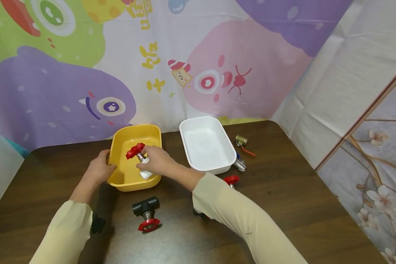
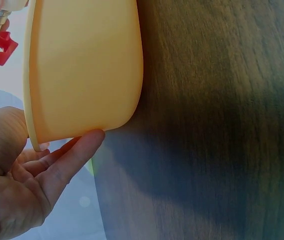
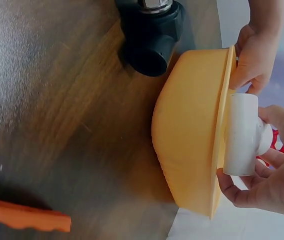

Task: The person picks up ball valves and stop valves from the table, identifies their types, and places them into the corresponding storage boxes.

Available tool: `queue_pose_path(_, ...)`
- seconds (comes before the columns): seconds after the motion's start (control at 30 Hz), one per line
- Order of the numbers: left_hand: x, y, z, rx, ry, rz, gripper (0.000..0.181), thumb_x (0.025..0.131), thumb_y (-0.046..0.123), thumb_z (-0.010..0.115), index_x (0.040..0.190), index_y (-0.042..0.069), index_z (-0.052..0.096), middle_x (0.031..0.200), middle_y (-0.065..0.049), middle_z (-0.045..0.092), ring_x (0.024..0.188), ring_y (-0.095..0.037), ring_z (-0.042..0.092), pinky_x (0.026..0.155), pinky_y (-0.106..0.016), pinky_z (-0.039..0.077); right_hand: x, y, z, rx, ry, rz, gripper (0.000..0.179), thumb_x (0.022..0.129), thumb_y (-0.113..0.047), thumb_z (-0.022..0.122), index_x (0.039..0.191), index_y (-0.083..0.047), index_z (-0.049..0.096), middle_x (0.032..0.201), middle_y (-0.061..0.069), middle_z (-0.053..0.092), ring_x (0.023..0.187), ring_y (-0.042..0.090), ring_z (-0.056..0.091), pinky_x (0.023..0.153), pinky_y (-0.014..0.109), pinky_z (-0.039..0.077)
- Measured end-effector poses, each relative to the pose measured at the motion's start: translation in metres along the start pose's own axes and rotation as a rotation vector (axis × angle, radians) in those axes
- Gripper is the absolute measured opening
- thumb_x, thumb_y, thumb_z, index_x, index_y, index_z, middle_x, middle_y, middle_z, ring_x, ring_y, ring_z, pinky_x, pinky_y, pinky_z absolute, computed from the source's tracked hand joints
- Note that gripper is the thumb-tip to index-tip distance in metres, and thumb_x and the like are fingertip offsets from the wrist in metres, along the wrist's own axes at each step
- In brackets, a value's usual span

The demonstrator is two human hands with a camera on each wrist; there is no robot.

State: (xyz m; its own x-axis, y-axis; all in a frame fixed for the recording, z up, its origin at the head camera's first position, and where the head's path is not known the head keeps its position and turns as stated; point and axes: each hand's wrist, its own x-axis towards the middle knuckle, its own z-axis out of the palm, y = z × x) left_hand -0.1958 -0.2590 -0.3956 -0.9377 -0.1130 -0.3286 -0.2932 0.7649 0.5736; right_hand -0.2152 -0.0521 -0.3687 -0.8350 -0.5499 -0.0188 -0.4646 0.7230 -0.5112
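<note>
My right hand [image 1: 157,160] holds a white plastic stop valve [image 3: 242,134] with a red handwheel [image 1: 135,150] over the yellow tray [image 1: 134,188]. In the right wrist view the white body is level with the tray's rim, the fingers and thumb around it. My left hand [image 1: 100,167] grips the tray's left edge, thumb on the inner side and fingers along the outer wall, as the left wrist view shows. In front of the tray lies a black tee-shaped valve [image 1: 146,207] with a red handwheel [image 1: 149,225].
A white tray [image 1: 214,169] stands right of the yellow one. Beside it lie a brass valve [image 1: 241,140] with a red lever and a metal valve [image 1: 240,165] with a blue part. Another red handwheel [image 1: 231,179] shows behind my right sleeve. A patterned cloth [image 1: 171,106] hangs behind the table.
</note>
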Motion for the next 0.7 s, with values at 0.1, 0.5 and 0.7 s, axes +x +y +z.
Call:
queue_pose_path(0.1,-0.001,0.001,0.000,-0.001,0.000,-0.002,0.069,0.094,0.013,0.046,0.146,-0.007,0.006,0.136,-0.036,0.032,0.107,-0.041,0.048,0.097,-0.054,0.042,0.001,-0.002,0.004,0.003,0.001,0.020,0.044,0.084,-0.036,0.068,0.117,-0.008,0.059,0.101,0.001,0.064,0.084,0.010,0.053,0.074,0.017,0.045)
queue_pose_path(0.5,0.001,-0.002,0.000,0.002,0.006,0.013,0.069,0.093,0.014,0.048,0.145,-0.007,0.008,0.134,-0.037,0.034,0.105,-0.042,0.050,0.093,-0.052,0.046,0.002,-0.007,0.014,0.008,0.013,0.030,0.049,0.085,-0.036,0.066,0.124,-0.008,0.057,0.112,0.003,0.063,0.093,0.010,0.056,0.082,0.018,0.047)
queue_pose_path(0.7,0.001,-0.003,0.000,0.011,0.018,0.026,0.068,0.093,0.013,0.048,0.145,-0.008,0.009,0.133,-0.037,0.035,0.106,-0.042,0.050,0.094,-0.052,0.045,0.003,-0.007,0.018,-0.011,0.036,0.026,0.047,0.086,-0.037,0.065,0.122,-0.008,0.057,0.109,0.002,0.064,0.090,0.010,0.056,0.077,0.017,0.047)
